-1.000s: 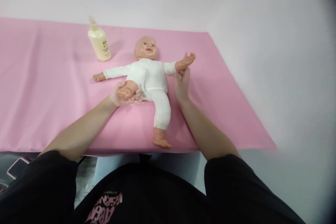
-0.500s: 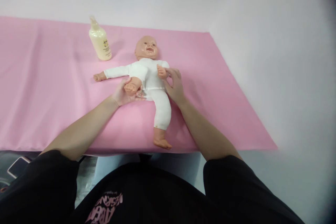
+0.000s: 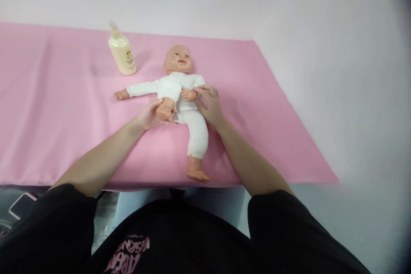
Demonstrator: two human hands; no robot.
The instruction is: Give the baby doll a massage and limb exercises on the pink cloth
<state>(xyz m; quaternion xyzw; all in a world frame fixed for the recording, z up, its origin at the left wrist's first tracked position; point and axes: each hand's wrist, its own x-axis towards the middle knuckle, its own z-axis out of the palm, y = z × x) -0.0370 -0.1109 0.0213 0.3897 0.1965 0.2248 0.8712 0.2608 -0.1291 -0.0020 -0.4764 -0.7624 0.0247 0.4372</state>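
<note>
A baby doll (image 3: 184, 79) in a white cloth body lies on its back, head toward the far edge. Its bent leg on the left is raised over the belly, and the bare foot (image 3: 165, 113) points toward me. My left hand (image 3: 148, 116) is wrapped around that leg from below, with part of the fingers hidden behind it. With its fingertips at the wrist of the doll's hand (image 3: 189, 95), my right hand (image 3: 210, 105) holds that arm across the belly. The other leg (image 3: 198, 137) lies stretched toward the near edge.
A pale yellow pump bottle (image 3: 122, 55) stands behind and left of the doll. Pink cloth (image 3: 263, 137) covers the table, which meets a white wall at the back and right. A dark device with a light rim (image 3: 23, 205) is below at lower left.
My right hand has brought the doll's arm left and slightly down across its belly. The raised foot has shifted a little to the right in my left hand.
</note>
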